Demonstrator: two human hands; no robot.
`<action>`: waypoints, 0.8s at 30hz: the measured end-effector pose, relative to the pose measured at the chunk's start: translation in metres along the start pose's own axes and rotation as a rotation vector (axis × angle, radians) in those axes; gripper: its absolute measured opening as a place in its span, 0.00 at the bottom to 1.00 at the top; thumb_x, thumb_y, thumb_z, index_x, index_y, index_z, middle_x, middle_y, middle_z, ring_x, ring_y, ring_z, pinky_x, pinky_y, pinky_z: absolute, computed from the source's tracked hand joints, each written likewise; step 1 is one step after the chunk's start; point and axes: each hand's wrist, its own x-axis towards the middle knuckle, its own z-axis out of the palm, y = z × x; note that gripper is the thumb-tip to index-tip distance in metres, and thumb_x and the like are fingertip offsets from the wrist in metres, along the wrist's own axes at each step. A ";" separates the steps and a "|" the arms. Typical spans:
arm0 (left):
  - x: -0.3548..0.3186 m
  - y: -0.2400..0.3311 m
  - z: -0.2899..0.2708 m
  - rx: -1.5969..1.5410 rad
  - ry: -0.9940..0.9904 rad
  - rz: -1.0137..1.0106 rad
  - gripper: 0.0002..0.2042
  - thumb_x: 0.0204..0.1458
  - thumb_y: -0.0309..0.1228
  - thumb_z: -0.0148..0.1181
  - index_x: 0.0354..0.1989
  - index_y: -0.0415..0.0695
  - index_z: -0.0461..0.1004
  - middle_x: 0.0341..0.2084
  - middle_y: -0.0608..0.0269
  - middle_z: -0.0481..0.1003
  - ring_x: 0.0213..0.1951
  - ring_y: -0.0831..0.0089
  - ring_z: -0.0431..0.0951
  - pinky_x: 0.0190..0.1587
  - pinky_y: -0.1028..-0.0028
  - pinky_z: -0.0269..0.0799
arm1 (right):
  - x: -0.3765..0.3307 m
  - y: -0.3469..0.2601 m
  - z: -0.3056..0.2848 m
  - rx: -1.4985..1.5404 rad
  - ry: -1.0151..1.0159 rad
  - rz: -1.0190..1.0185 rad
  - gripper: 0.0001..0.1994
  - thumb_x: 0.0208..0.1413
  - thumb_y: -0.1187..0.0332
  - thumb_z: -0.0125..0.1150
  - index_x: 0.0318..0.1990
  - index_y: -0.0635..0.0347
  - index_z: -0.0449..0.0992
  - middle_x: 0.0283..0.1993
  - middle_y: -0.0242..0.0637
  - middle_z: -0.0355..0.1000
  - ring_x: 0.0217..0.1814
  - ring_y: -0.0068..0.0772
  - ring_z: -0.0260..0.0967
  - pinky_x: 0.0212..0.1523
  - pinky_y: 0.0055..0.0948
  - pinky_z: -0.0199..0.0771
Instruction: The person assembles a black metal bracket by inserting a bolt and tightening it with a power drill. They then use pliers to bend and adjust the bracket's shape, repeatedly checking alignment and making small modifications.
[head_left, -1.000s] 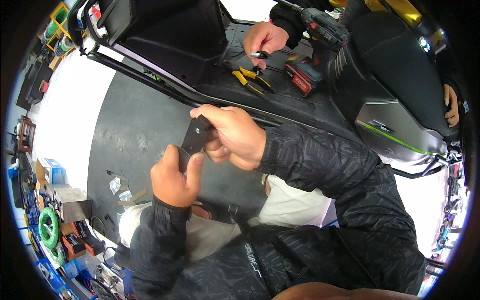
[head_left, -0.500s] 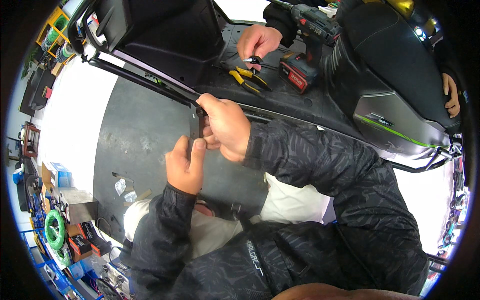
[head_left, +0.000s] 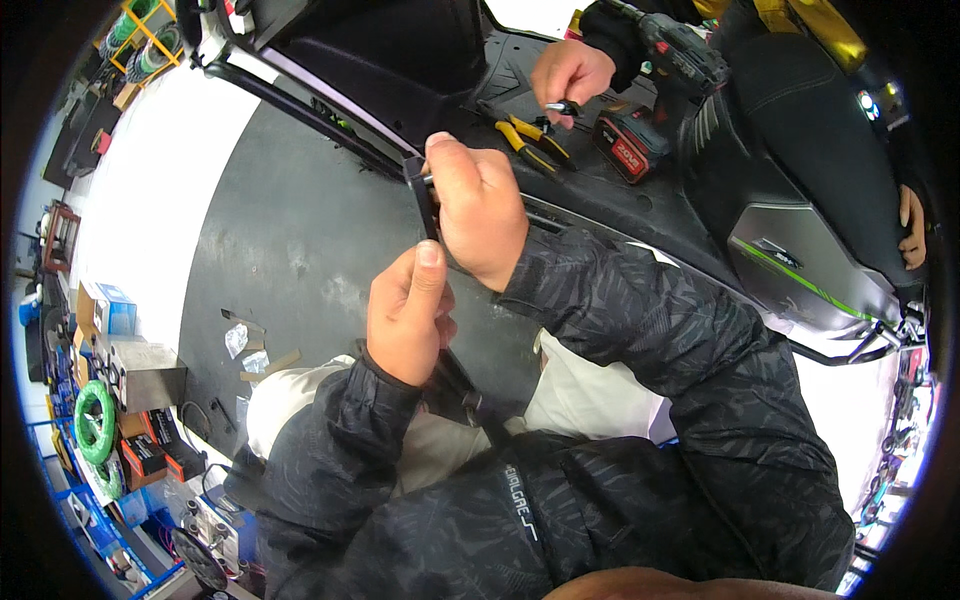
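A flat, matte black plastic strip point(head_left: 420, 195) runs lengthwise away from the person; the right hand point(head_left: 478, 205) and left hand point(head_left: 408, 312) both clasp it.

Matt black plastic strip point(head_left: 424, 195), smooth, pinched in my right hand point(head_left: 480, 210) and left hand point(head_left: 408, 315). My jacket sleeves point(head_left: 640, 320): dark patterned cloth, slight sheen. Scooter panel point(head_left: 800, 240): glossy black plastic. Floor mat point(head_left: 290, 240): dull grey, scuffed.

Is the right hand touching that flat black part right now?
Touching. The head view shows the right hand with its fingers wrapped around the flat black part, no gap visible.
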 end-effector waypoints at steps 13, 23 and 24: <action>-0.022 0.034 -0.008 -0.252 -0.105 -0.246 0.33 0.68 0.69 0.41 0.26 0.49 0.58 0.15 0.70 0.55 0.12 0.77 0.53 0.18 0.72 0.58 | 0.025 -0.006 0.009 -0.384 -0.157 -0.630 0.21 0.72 0.68 0.50 0.22 0.66 0.67 0.16 0.48 0.62 0.15 0.48 0.63 0.21 0.42 0.60; -0.021 0.024 -0.031 -0.292 -0.015 -0.272 0.33 0.67 0.69 0.42 0.29 0.47 0.63 0.16 0.73 0.56 0.13 0.79 0.54 0.20 0.74 0.59 | 0.014 0.012 0.029 -0.369 -0.246 -0.211 0.28 0.77 0.52 0.46 0.25 0.64 0.68 0.19 0.35 0.58 0.21 0.28 0.54 0.26 0.34 0.58; -0.022 0.023 -0.034 -0.265 -0.014 -0.247 0.33 0.67 0.69 0.42 0.29 0.47 0.63 0.16 0.73 0.56 0.13 0.79 0.54 0.20 0.74 0.59 | 0.013 0.011 0.024 -0.302 -0.302 -0.128 0.29 0.78 0.49 0.44 0.27 0.63 0.70 0.21 0.29 0.58 0.23 0.23 0.53 0.27 0.30 0.56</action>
